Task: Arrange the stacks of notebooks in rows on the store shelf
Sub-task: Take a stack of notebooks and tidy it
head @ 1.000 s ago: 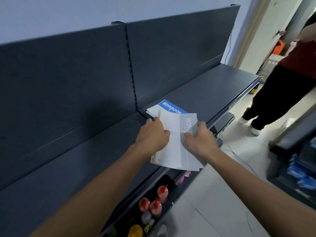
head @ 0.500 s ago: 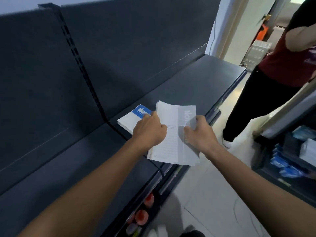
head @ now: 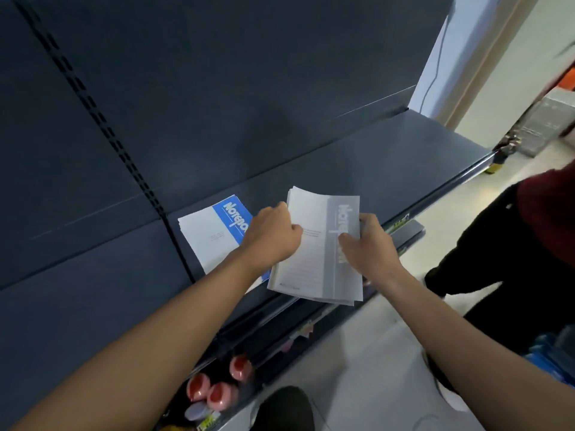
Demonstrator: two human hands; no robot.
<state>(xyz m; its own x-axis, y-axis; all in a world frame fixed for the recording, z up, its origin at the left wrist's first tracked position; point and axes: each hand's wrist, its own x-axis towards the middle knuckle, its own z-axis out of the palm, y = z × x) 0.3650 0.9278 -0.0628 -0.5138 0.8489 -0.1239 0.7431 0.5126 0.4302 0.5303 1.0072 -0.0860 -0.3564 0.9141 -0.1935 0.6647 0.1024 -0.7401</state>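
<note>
A stack of grey-and-white notebooks [head: 314, 269] is held over the front part of the dark shelf [head: 404, 169]. My left hand [head: 273, 234] grips its left edge and my right hand [head: 367, 244] grips its right edge with the thumb on top. Just to the left, a stack of blue-and-white notebooks [head: 211, 234] lies flat on the shelf beside the slotted upright; my left forearm covers its near corner. Whether the grey stack touches the shelf I cannot tell.
The shelf runs on to the right, bare, up to a wall corner. A lower shelf holds red-capped bottles [head: 214, 390]. A person in a red top and black trousers [head: 529, 259] stands close at the right. Pale floor [head: 357, 368] lies below.
The grey stack has moved right, away from the blue stack, so the blue stack's cover now shows almost whole. Both hands keep their grip. My view has turned down and right.
</note>
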